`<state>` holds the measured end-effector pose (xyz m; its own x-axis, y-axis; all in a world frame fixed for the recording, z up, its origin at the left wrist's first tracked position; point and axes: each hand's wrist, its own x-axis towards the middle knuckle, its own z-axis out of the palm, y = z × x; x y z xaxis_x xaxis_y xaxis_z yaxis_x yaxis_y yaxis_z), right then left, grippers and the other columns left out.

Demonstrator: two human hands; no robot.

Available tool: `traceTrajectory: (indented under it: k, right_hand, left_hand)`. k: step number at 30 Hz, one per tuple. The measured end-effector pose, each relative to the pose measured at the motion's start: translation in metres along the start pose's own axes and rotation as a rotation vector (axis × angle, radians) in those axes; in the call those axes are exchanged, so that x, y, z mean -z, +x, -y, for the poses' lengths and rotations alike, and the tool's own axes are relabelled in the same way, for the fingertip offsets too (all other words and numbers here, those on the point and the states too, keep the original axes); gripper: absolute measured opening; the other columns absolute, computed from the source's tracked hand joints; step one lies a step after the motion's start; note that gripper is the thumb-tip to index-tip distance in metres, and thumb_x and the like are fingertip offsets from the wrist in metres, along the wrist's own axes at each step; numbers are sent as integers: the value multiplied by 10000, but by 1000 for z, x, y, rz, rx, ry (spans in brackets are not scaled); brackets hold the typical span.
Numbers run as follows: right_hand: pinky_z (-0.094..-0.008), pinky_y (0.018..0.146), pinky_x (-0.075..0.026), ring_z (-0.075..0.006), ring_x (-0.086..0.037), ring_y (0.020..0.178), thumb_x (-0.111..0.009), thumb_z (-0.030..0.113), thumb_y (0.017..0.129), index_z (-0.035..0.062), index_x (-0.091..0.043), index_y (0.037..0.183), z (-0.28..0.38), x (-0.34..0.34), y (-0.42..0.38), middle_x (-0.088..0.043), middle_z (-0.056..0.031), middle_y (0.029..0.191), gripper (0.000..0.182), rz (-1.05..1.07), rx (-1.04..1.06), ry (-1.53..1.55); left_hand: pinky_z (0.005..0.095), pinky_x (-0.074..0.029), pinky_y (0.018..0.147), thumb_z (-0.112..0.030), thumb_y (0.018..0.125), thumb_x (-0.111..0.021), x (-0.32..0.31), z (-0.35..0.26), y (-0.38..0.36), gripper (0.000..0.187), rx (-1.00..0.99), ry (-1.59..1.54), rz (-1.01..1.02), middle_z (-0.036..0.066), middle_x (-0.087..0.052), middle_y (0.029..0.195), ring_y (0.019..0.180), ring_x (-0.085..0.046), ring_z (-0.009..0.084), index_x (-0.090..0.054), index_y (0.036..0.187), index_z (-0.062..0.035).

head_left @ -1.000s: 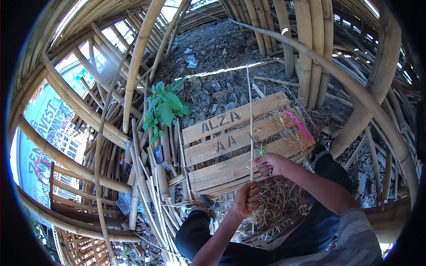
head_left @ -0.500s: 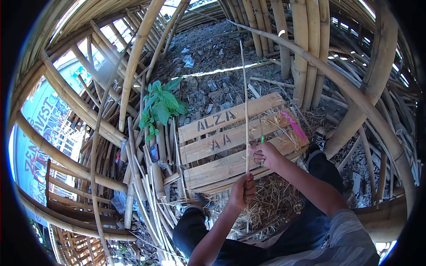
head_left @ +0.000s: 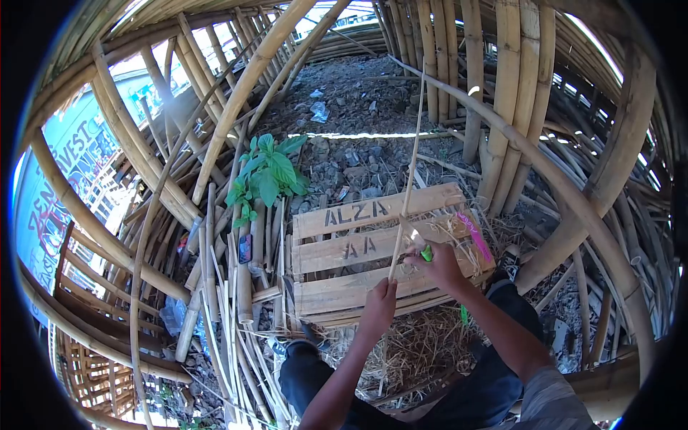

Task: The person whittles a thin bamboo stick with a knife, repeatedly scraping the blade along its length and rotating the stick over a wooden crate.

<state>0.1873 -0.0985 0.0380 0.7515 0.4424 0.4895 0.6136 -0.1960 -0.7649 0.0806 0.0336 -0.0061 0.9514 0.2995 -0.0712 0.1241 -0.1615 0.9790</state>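
Note:
A long, thin bamboo strip (head_left: 411,168) rises at a slight tilt over a wooden crate (head_left: 326,297). My left hand (head_left: 378,307) is closed around its lower part. My right hand (head_left: 438,266) grips a knife with a green handle (head_left: 427,254), and a pale blade (head_left: 411,232) points up and left from the fist against the strip. Stencilled letters mark the slats of the crate, which lies in front of my knees. Straw-like shavings (head_left: 419,344) are heaped between my legs, with more on the crate's right end.
Bamboo poles (head_left: 506,107) stand at the right, and one long pole (head_left: 537,147) slants across there. Split bamboo strips (head_left: 233,315) lie at the left beside a leafy green plant (head_left: 269,172). A phone-like object (head_left: 246,249) rests on the bamboo. Rubble ground (head_left: 344,93) stretches behind.
My right hand has turned, so the blade now shows against the strip. The strip leans further right at its top, and my left hand sits slightly further left. The camera view has shifted.

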Motion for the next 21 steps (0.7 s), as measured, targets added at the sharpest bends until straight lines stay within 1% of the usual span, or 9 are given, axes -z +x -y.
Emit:
traceTrajectory:
  k: [1, 3, 6, 8, 12, 14, 16, 19, 21]
  right_hand:
    - [-298, 532, -423, -148, -565, 545, -720, 145, 731, 3, -627, 838, 7, 5, -1, -599, -83, 622, 200, 104, -142, -59]
    - [-304, 528, -424, -169, -571, 538, -718, 158, 732, 3, -626, 836, -1, -3, -3, -596, -91, 614, 208, 77, -135, -20]
    - [-319, 514, -422, -211, -576, 526, -712, 190, 736, 4, -624, 832, -24, -9, 1, -585, -108, 592, 227, 41, -155, -37]
    - [-328, 503, -418, -231, -576, 521, -707, 208, 739, 3, -622, 829, -31, -6, 3, -575, -117, 578, 240, 33, -191, -99]
    - [-360, 480, -400, -253, -559, 500, -688, 201, 752, -8, -618, 830, -40, 15, 27, -554, -123, 556, 234, -324, -46, -466]
    - [-345, 495, -415, -248, -565, 512, -663, 166, 768, -8, -616, 827, -67, 44, 51, -560, -130, 572, 189, -578, -159, -82]
    - [-355, 526, -443, -287, -593, 559, -649, 183, 778, -3, -616, 812, -81, 78, 63, -584, -155, 613, 192, -658, -113, -153]
    - [-387, 568, -464, -334, -609, 633, -654, 243, 772, 3, -618, 780, -71, 92, 54, -604, -176, 659, 243, -523, -257, -546]
    - [-406, 576, -462, -349, -607, 653, -654, 270, 769, 5, -619, 781, -80, 83, 48, -603, -184, 666, 267, -450, -319, -525]
  left_hand:
    - [243, -274, 385, -215, 939, -424, -5, 2, 2, 246, -18, 28, -2, -41, -356, 534, 430, -328, 53, -443, 746, -64]
    - [245, -277, 381, -218, 938, -425, -13, -1, 4, 249, -36, 53, 2, -42, -359, 536, 428, -331, 56, -437, 741, -66]
    - [239, -245, 361, -209, 931, -414, -23, -18, 8, 233, 106, -117, 76, -52, -338, 533, 414, -307, 55, -422, 735, -82]
    - [228, -180, 339, -213, 920, -393, -27, -32, 10, 225, 348, -461, 179, -67, -288, 526, 397, -254, 44, -387, 715, -121]
    - [219, -125, 335, -216, 910, -374, -23, -36, 14, 223, 507, -776, 362, -76, -237, 524, 393, -198, 33, -350, 697, -155]
    - [209, -116, 323, -228, 910, -370, -23, -34, 11, 240, 580, -873, 401, -79, -220, 525, 393, -182, 30, -325, 682, -166]
    - [202, -119, 318, -226, 910, -369, -20, -29, 11, 242, 606, -938, 402, -79, -217, 525, 394, -179, 29, -325, 681, -165]
    - [188, -122, 310, -228, 913, -369, -13, -25, 12, 250, 640, -1009, 381, -76, -214, 526, 396, -177, 28, -326, 676, -162]
    - [183, -123, 307, -232, 916, -371, -11, -23, 14, 257, 649, -1020, 367, -75, -214, 526, 398, -179, 28, -326, 673, -161]
